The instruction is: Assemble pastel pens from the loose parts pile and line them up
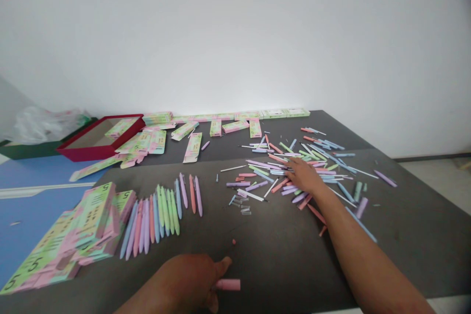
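My left hand [195, 277], low in the view, is closed around a pink pen barrel [228, 284], whose end sticks out to the right. Just beyond it lies a tiny reddish piece [234, 241]. My right hand [302, 174] stretches over the heap of loose pen parts and touches it, fingers apart; what lies under the fingertips is hidden. Purple, blue, green and orange barrels [257, 186] and white refills [253, 196] spread around it. Small clear pieces [243, 205] are at the heap's near left. A row of pens [162, 211] lies left of centre.
Printed pen boxes [91, 216] are stacked at the left front, and more boxes [235, 126] line the far edge by the wall. A red open box [97, 147] and a green one with a plastic bag [47, 125] stand at the back left. The dark table [287, 265] ends at the right.
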Demonstrator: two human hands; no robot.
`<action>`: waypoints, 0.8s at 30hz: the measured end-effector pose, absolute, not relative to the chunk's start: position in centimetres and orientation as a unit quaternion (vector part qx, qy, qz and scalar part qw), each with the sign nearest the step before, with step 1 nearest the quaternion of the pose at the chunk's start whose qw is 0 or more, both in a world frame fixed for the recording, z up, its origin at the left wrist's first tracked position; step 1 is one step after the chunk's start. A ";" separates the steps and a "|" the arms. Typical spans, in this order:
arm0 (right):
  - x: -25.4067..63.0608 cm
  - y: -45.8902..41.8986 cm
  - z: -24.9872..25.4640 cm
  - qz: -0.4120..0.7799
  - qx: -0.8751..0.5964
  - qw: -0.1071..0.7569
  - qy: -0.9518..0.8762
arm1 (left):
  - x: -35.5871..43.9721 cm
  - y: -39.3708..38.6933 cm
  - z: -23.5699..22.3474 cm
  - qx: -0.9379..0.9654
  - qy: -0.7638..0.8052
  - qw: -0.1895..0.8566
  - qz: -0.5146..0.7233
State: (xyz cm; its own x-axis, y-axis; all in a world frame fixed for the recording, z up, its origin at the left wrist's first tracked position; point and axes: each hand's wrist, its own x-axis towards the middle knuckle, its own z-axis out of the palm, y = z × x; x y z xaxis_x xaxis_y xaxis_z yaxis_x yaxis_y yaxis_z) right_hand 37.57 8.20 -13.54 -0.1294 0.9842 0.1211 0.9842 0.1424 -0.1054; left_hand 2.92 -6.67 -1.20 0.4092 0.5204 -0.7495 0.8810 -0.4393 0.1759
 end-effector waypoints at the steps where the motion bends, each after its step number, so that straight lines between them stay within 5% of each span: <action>1: 37.6 8.2 -13.6 0.000 -0.647 0.088 -0.757 | 2.9 -6.6 -1.2 0.788 0.442 0.288 -0.317; 24: 38.0 8.7 -14.5 0.015 -0.624 0.119 -0.772 | 2.9 -6.7 -1.5 0.799 0.429 0.278 -0.316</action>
